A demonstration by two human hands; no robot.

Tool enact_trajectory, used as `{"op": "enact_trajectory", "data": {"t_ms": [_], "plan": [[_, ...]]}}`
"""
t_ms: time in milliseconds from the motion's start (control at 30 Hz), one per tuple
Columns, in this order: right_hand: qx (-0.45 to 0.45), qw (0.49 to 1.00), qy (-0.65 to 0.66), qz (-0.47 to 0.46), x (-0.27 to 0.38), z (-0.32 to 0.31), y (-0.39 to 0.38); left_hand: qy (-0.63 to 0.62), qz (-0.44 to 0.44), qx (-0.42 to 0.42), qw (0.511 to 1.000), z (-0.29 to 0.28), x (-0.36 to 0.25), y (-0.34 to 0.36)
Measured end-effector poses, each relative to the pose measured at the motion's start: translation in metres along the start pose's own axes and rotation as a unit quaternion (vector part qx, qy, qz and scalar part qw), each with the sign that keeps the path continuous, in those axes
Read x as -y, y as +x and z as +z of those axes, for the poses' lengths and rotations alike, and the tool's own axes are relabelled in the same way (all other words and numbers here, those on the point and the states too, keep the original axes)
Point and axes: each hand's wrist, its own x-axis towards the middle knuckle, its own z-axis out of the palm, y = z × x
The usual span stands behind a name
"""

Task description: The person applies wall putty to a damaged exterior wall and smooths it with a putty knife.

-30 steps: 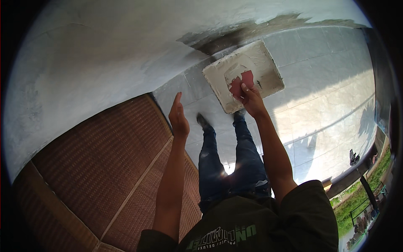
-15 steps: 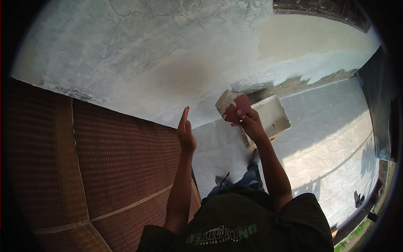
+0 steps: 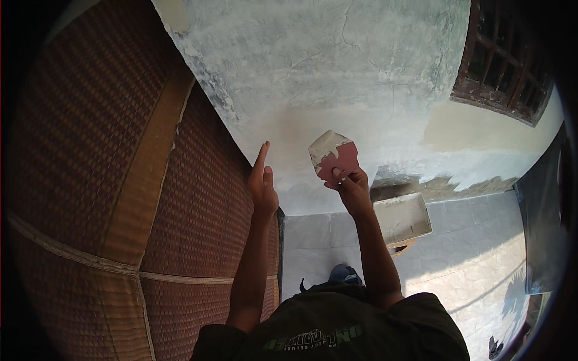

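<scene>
Two hands [image 3: 263,191]; one scraper [image 3: 337,156] — right

The right hand [image 3: 351,188] had come up from over the tray [image 3: 412,236], where it was a second earlier, and now showed in front of the wall [image 3: 373,72]. The scraper [image 3: 343,157] in its grip had left the tray's outline behind, and the paste [image 3: 328,144] on its upper part, which had blended in with the tray, stood out clearly. The left hand [image 3: 263,189], seen earlier against the floor [image 3: 313,237], now showed against the edge between wall and mat [image 3: 205,198].

The view had tilted up: the window [image 3: 503,66] had come in at upper right, the tray had slid right and lower, and most of the legs [image 3: 345,274] had dropped out.
</scene>
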Motion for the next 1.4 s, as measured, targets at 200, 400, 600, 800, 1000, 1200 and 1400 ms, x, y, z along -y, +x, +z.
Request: {"op": "enact_trajectory", "data": {"t_ms": [200,400,600,800,1000,1200,1400], "plan": [[0.026,0.999,-0.019,-0.011,0.007,0.053,0.04,0.01,0.061,-0.044,0.997,-0.037,0.008,0.036],[0.072,0.996,-0.006,-0.049,0.004,0.081,0.096,0.039,0.093,-0.073,0.992,-0.059,0.026,0.084],[0.103,0.994,-0.012,-0.042,-0.001,0.09,0.154,0.064,0.106,-0.102,0.987,-0.064,0.05,0.126],[0.141,0.983,-0.074,-0.088,0.009,0.112,0.207,0.051,0.114,-0.14,0.982,-0.065,0.082,0.16],[0.146,0.942,-0.142,-0.268,0.044,0.182,0.243,0.062,0.14,-0.142,0.978,-0.082,0.102,0.203],[0.098,0.604,-0.454,-0.648,0.088,0.253,0.29,0.061,0.172,-0.163,0.97,-0.101,0.122,0.253],[0.065,0.327,-0.523,-0.784,0.098,0.318,0.348,0.145,0.172,-0.136,0.965,-0.124,0.151,0.303]]}}
